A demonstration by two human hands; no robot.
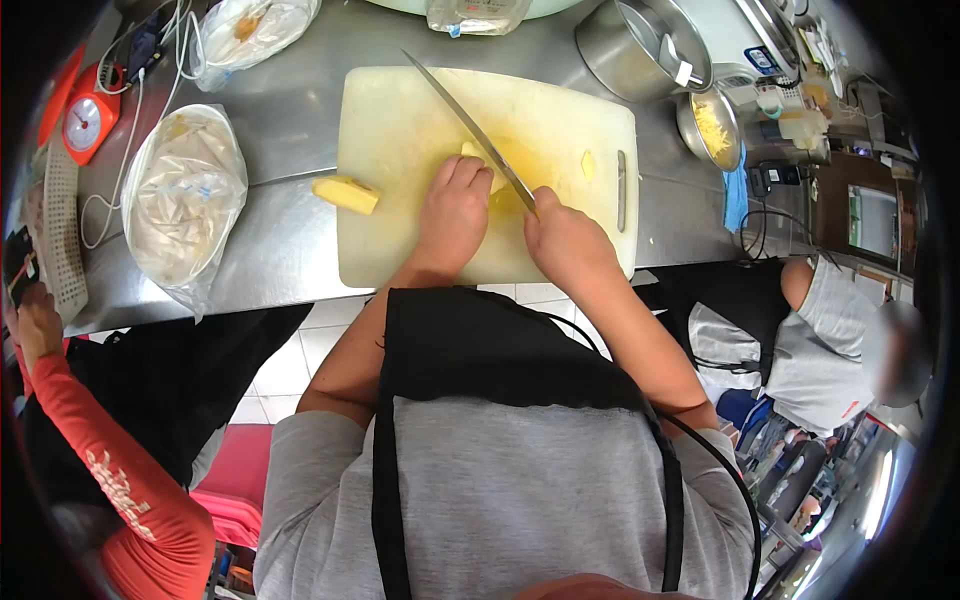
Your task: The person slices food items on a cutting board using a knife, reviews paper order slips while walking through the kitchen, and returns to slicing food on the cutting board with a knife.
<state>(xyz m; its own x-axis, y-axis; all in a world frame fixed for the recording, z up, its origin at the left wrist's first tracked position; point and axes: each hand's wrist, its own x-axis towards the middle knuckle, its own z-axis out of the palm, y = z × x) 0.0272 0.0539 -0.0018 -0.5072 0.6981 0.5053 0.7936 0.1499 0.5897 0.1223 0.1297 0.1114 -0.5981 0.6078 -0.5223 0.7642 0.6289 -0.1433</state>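
My right hand (570,240) is closed round the handle of a long kitchen knife (470,125), its blade slanting up and left across the white cutting board (390,110). Curled fingers of my left hand (455,215) press on a pale yellow food piece (470,150), mostly hidden beneath them, just left of the blade. Yellow slices (508,197) lie by the knife near my right hand. At the board's left edge rests a larger peeled yellow chunk (346,194), cut flat at one end. A small thin slice (588,164) lies farther right.
A bag-lined container (185,200) stands left on the steel counter (285,220). A steel pot (640,50) and a bowl of yellow shreds (712,125) are at the back right. A red scale (90,115) is far left. People stand on both sides.
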